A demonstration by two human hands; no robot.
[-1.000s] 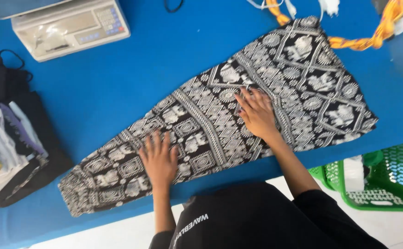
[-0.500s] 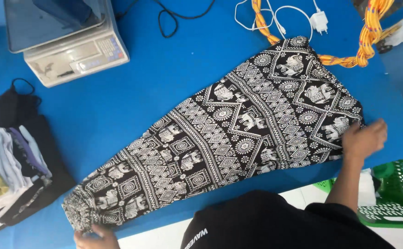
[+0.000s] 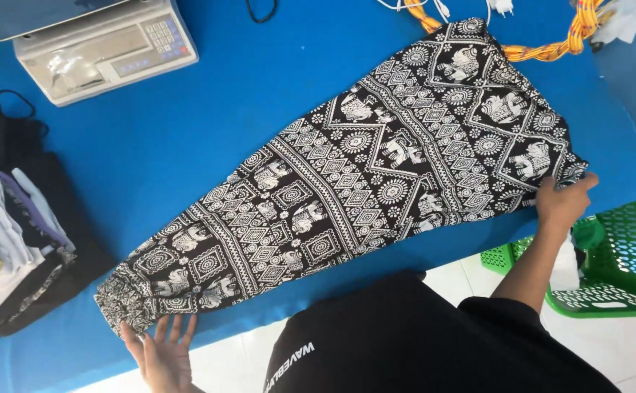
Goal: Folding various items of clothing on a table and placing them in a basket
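Blue felt-covered table [image 3: 187, 131] under black-and-white elephant-print cloth trousers [image 3: 362, 175]. Left hand [image 3: 161, 353] open, fingers spread at gathered cuff. Right hand [image 3: 562, 204] pinching waistband corner.

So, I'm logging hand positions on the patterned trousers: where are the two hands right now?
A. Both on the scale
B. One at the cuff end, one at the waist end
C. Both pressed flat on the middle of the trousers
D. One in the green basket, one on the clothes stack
B: the left hand is at the gathered cuff and the right hand at the wide waist end of the trousers.
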